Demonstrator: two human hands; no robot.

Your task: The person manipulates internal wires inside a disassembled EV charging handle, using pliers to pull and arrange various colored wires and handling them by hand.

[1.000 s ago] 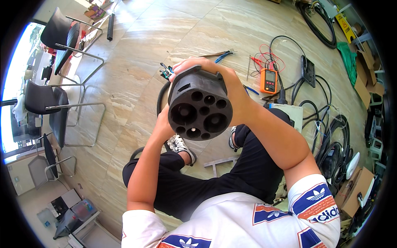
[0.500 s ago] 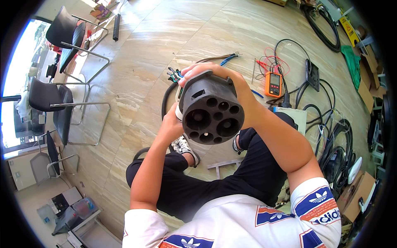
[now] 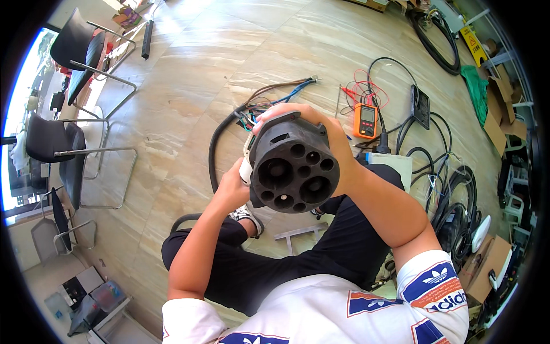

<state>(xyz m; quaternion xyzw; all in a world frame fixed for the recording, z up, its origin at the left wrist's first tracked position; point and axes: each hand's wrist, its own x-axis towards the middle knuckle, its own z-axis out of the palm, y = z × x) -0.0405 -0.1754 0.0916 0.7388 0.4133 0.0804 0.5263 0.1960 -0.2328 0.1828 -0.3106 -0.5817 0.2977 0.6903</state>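
My two hands hold up a large black electric-vehicle charging plug (image 3: pixel 295 164), its round face with several deep sockets turned toward me. The right hand (image 3: pixel 329 129) wraps over the top and right side of the plug, its fingers reaching across to the far left edge. My left hand (image 3: pixel 230 188) is closed at the left side, on the white part (image 3: pixel 246 166) of the plug's body. Most of the plug's back is hidden behind its face. Beyond it on the floor lies a thick black cable (image 3: pixel 220 133) with stripped coloured wires (image 3: pixel 286 86) at its end.
An orange meter (image 3: pixel 365 120) with red leads lies to the right, near a black flat panel (image 3: pixel 421 107) and coiled black cables (image 3: pixel 458 200). A metal bracket (image 3: pixel 301 231) rests between my feet. Black chairs (image 3: pixel 71 143) stand at left; cardboard boxes (image 3: pixel 487 266) are at right.
The plug sits slightly lower in the view, still in both hands. The surroundings have shifted a little to the left, and more of the wires beyond the plug shows.
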